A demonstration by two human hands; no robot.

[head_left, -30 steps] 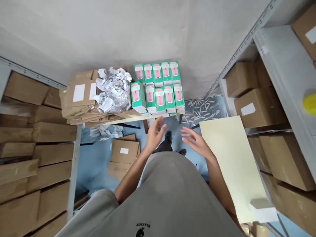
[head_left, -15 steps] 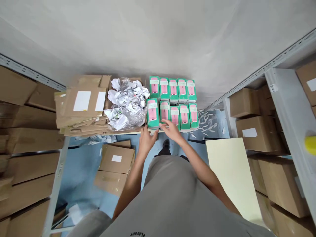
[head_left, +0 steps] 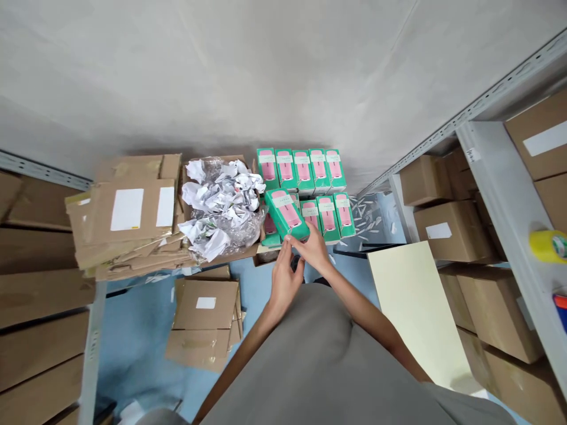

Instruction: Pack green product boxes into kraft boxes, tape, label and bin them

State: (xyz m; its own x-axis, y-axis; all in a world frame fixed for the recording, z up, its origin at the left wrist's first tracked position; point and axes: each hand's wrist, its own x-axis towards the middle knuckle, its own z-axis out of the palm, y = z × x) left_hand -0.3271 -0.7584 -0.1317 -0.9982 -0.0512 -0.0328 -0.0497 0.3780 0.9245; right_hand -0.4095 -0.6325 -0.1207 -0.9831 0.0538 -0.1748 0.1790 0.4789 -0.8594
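Two hands meet at the near end of a green-and-pink box [head_left: 287,213] held tilted over the front left of the tabletop group. The right hand [head_left: 313,248] holds its near right corner, thumb and fingers closed in around it; the left hand [head_left: 286,276] is narrow, fingertips at the near edge, though whether it grips cannot be told. Each box face whose top shows bears a pale label strip with print too small to read. Five boxes form the back row [head_left: 302,171]; in the front row [head_left: 328,217], three show clearly and two are partly hidden by the held one. Half a second ago the held box sat straight in line at the front left; now it is turned askew. Left of the boxes lies crumpled white paper [head_left: 230,195] with clear plastic, then flattened cardboard [head_left: 100,212] carrying two large white labels. One yellow tape roll [head_left: 548,245] rests on the right-hand shelf [head_left: 500,177].
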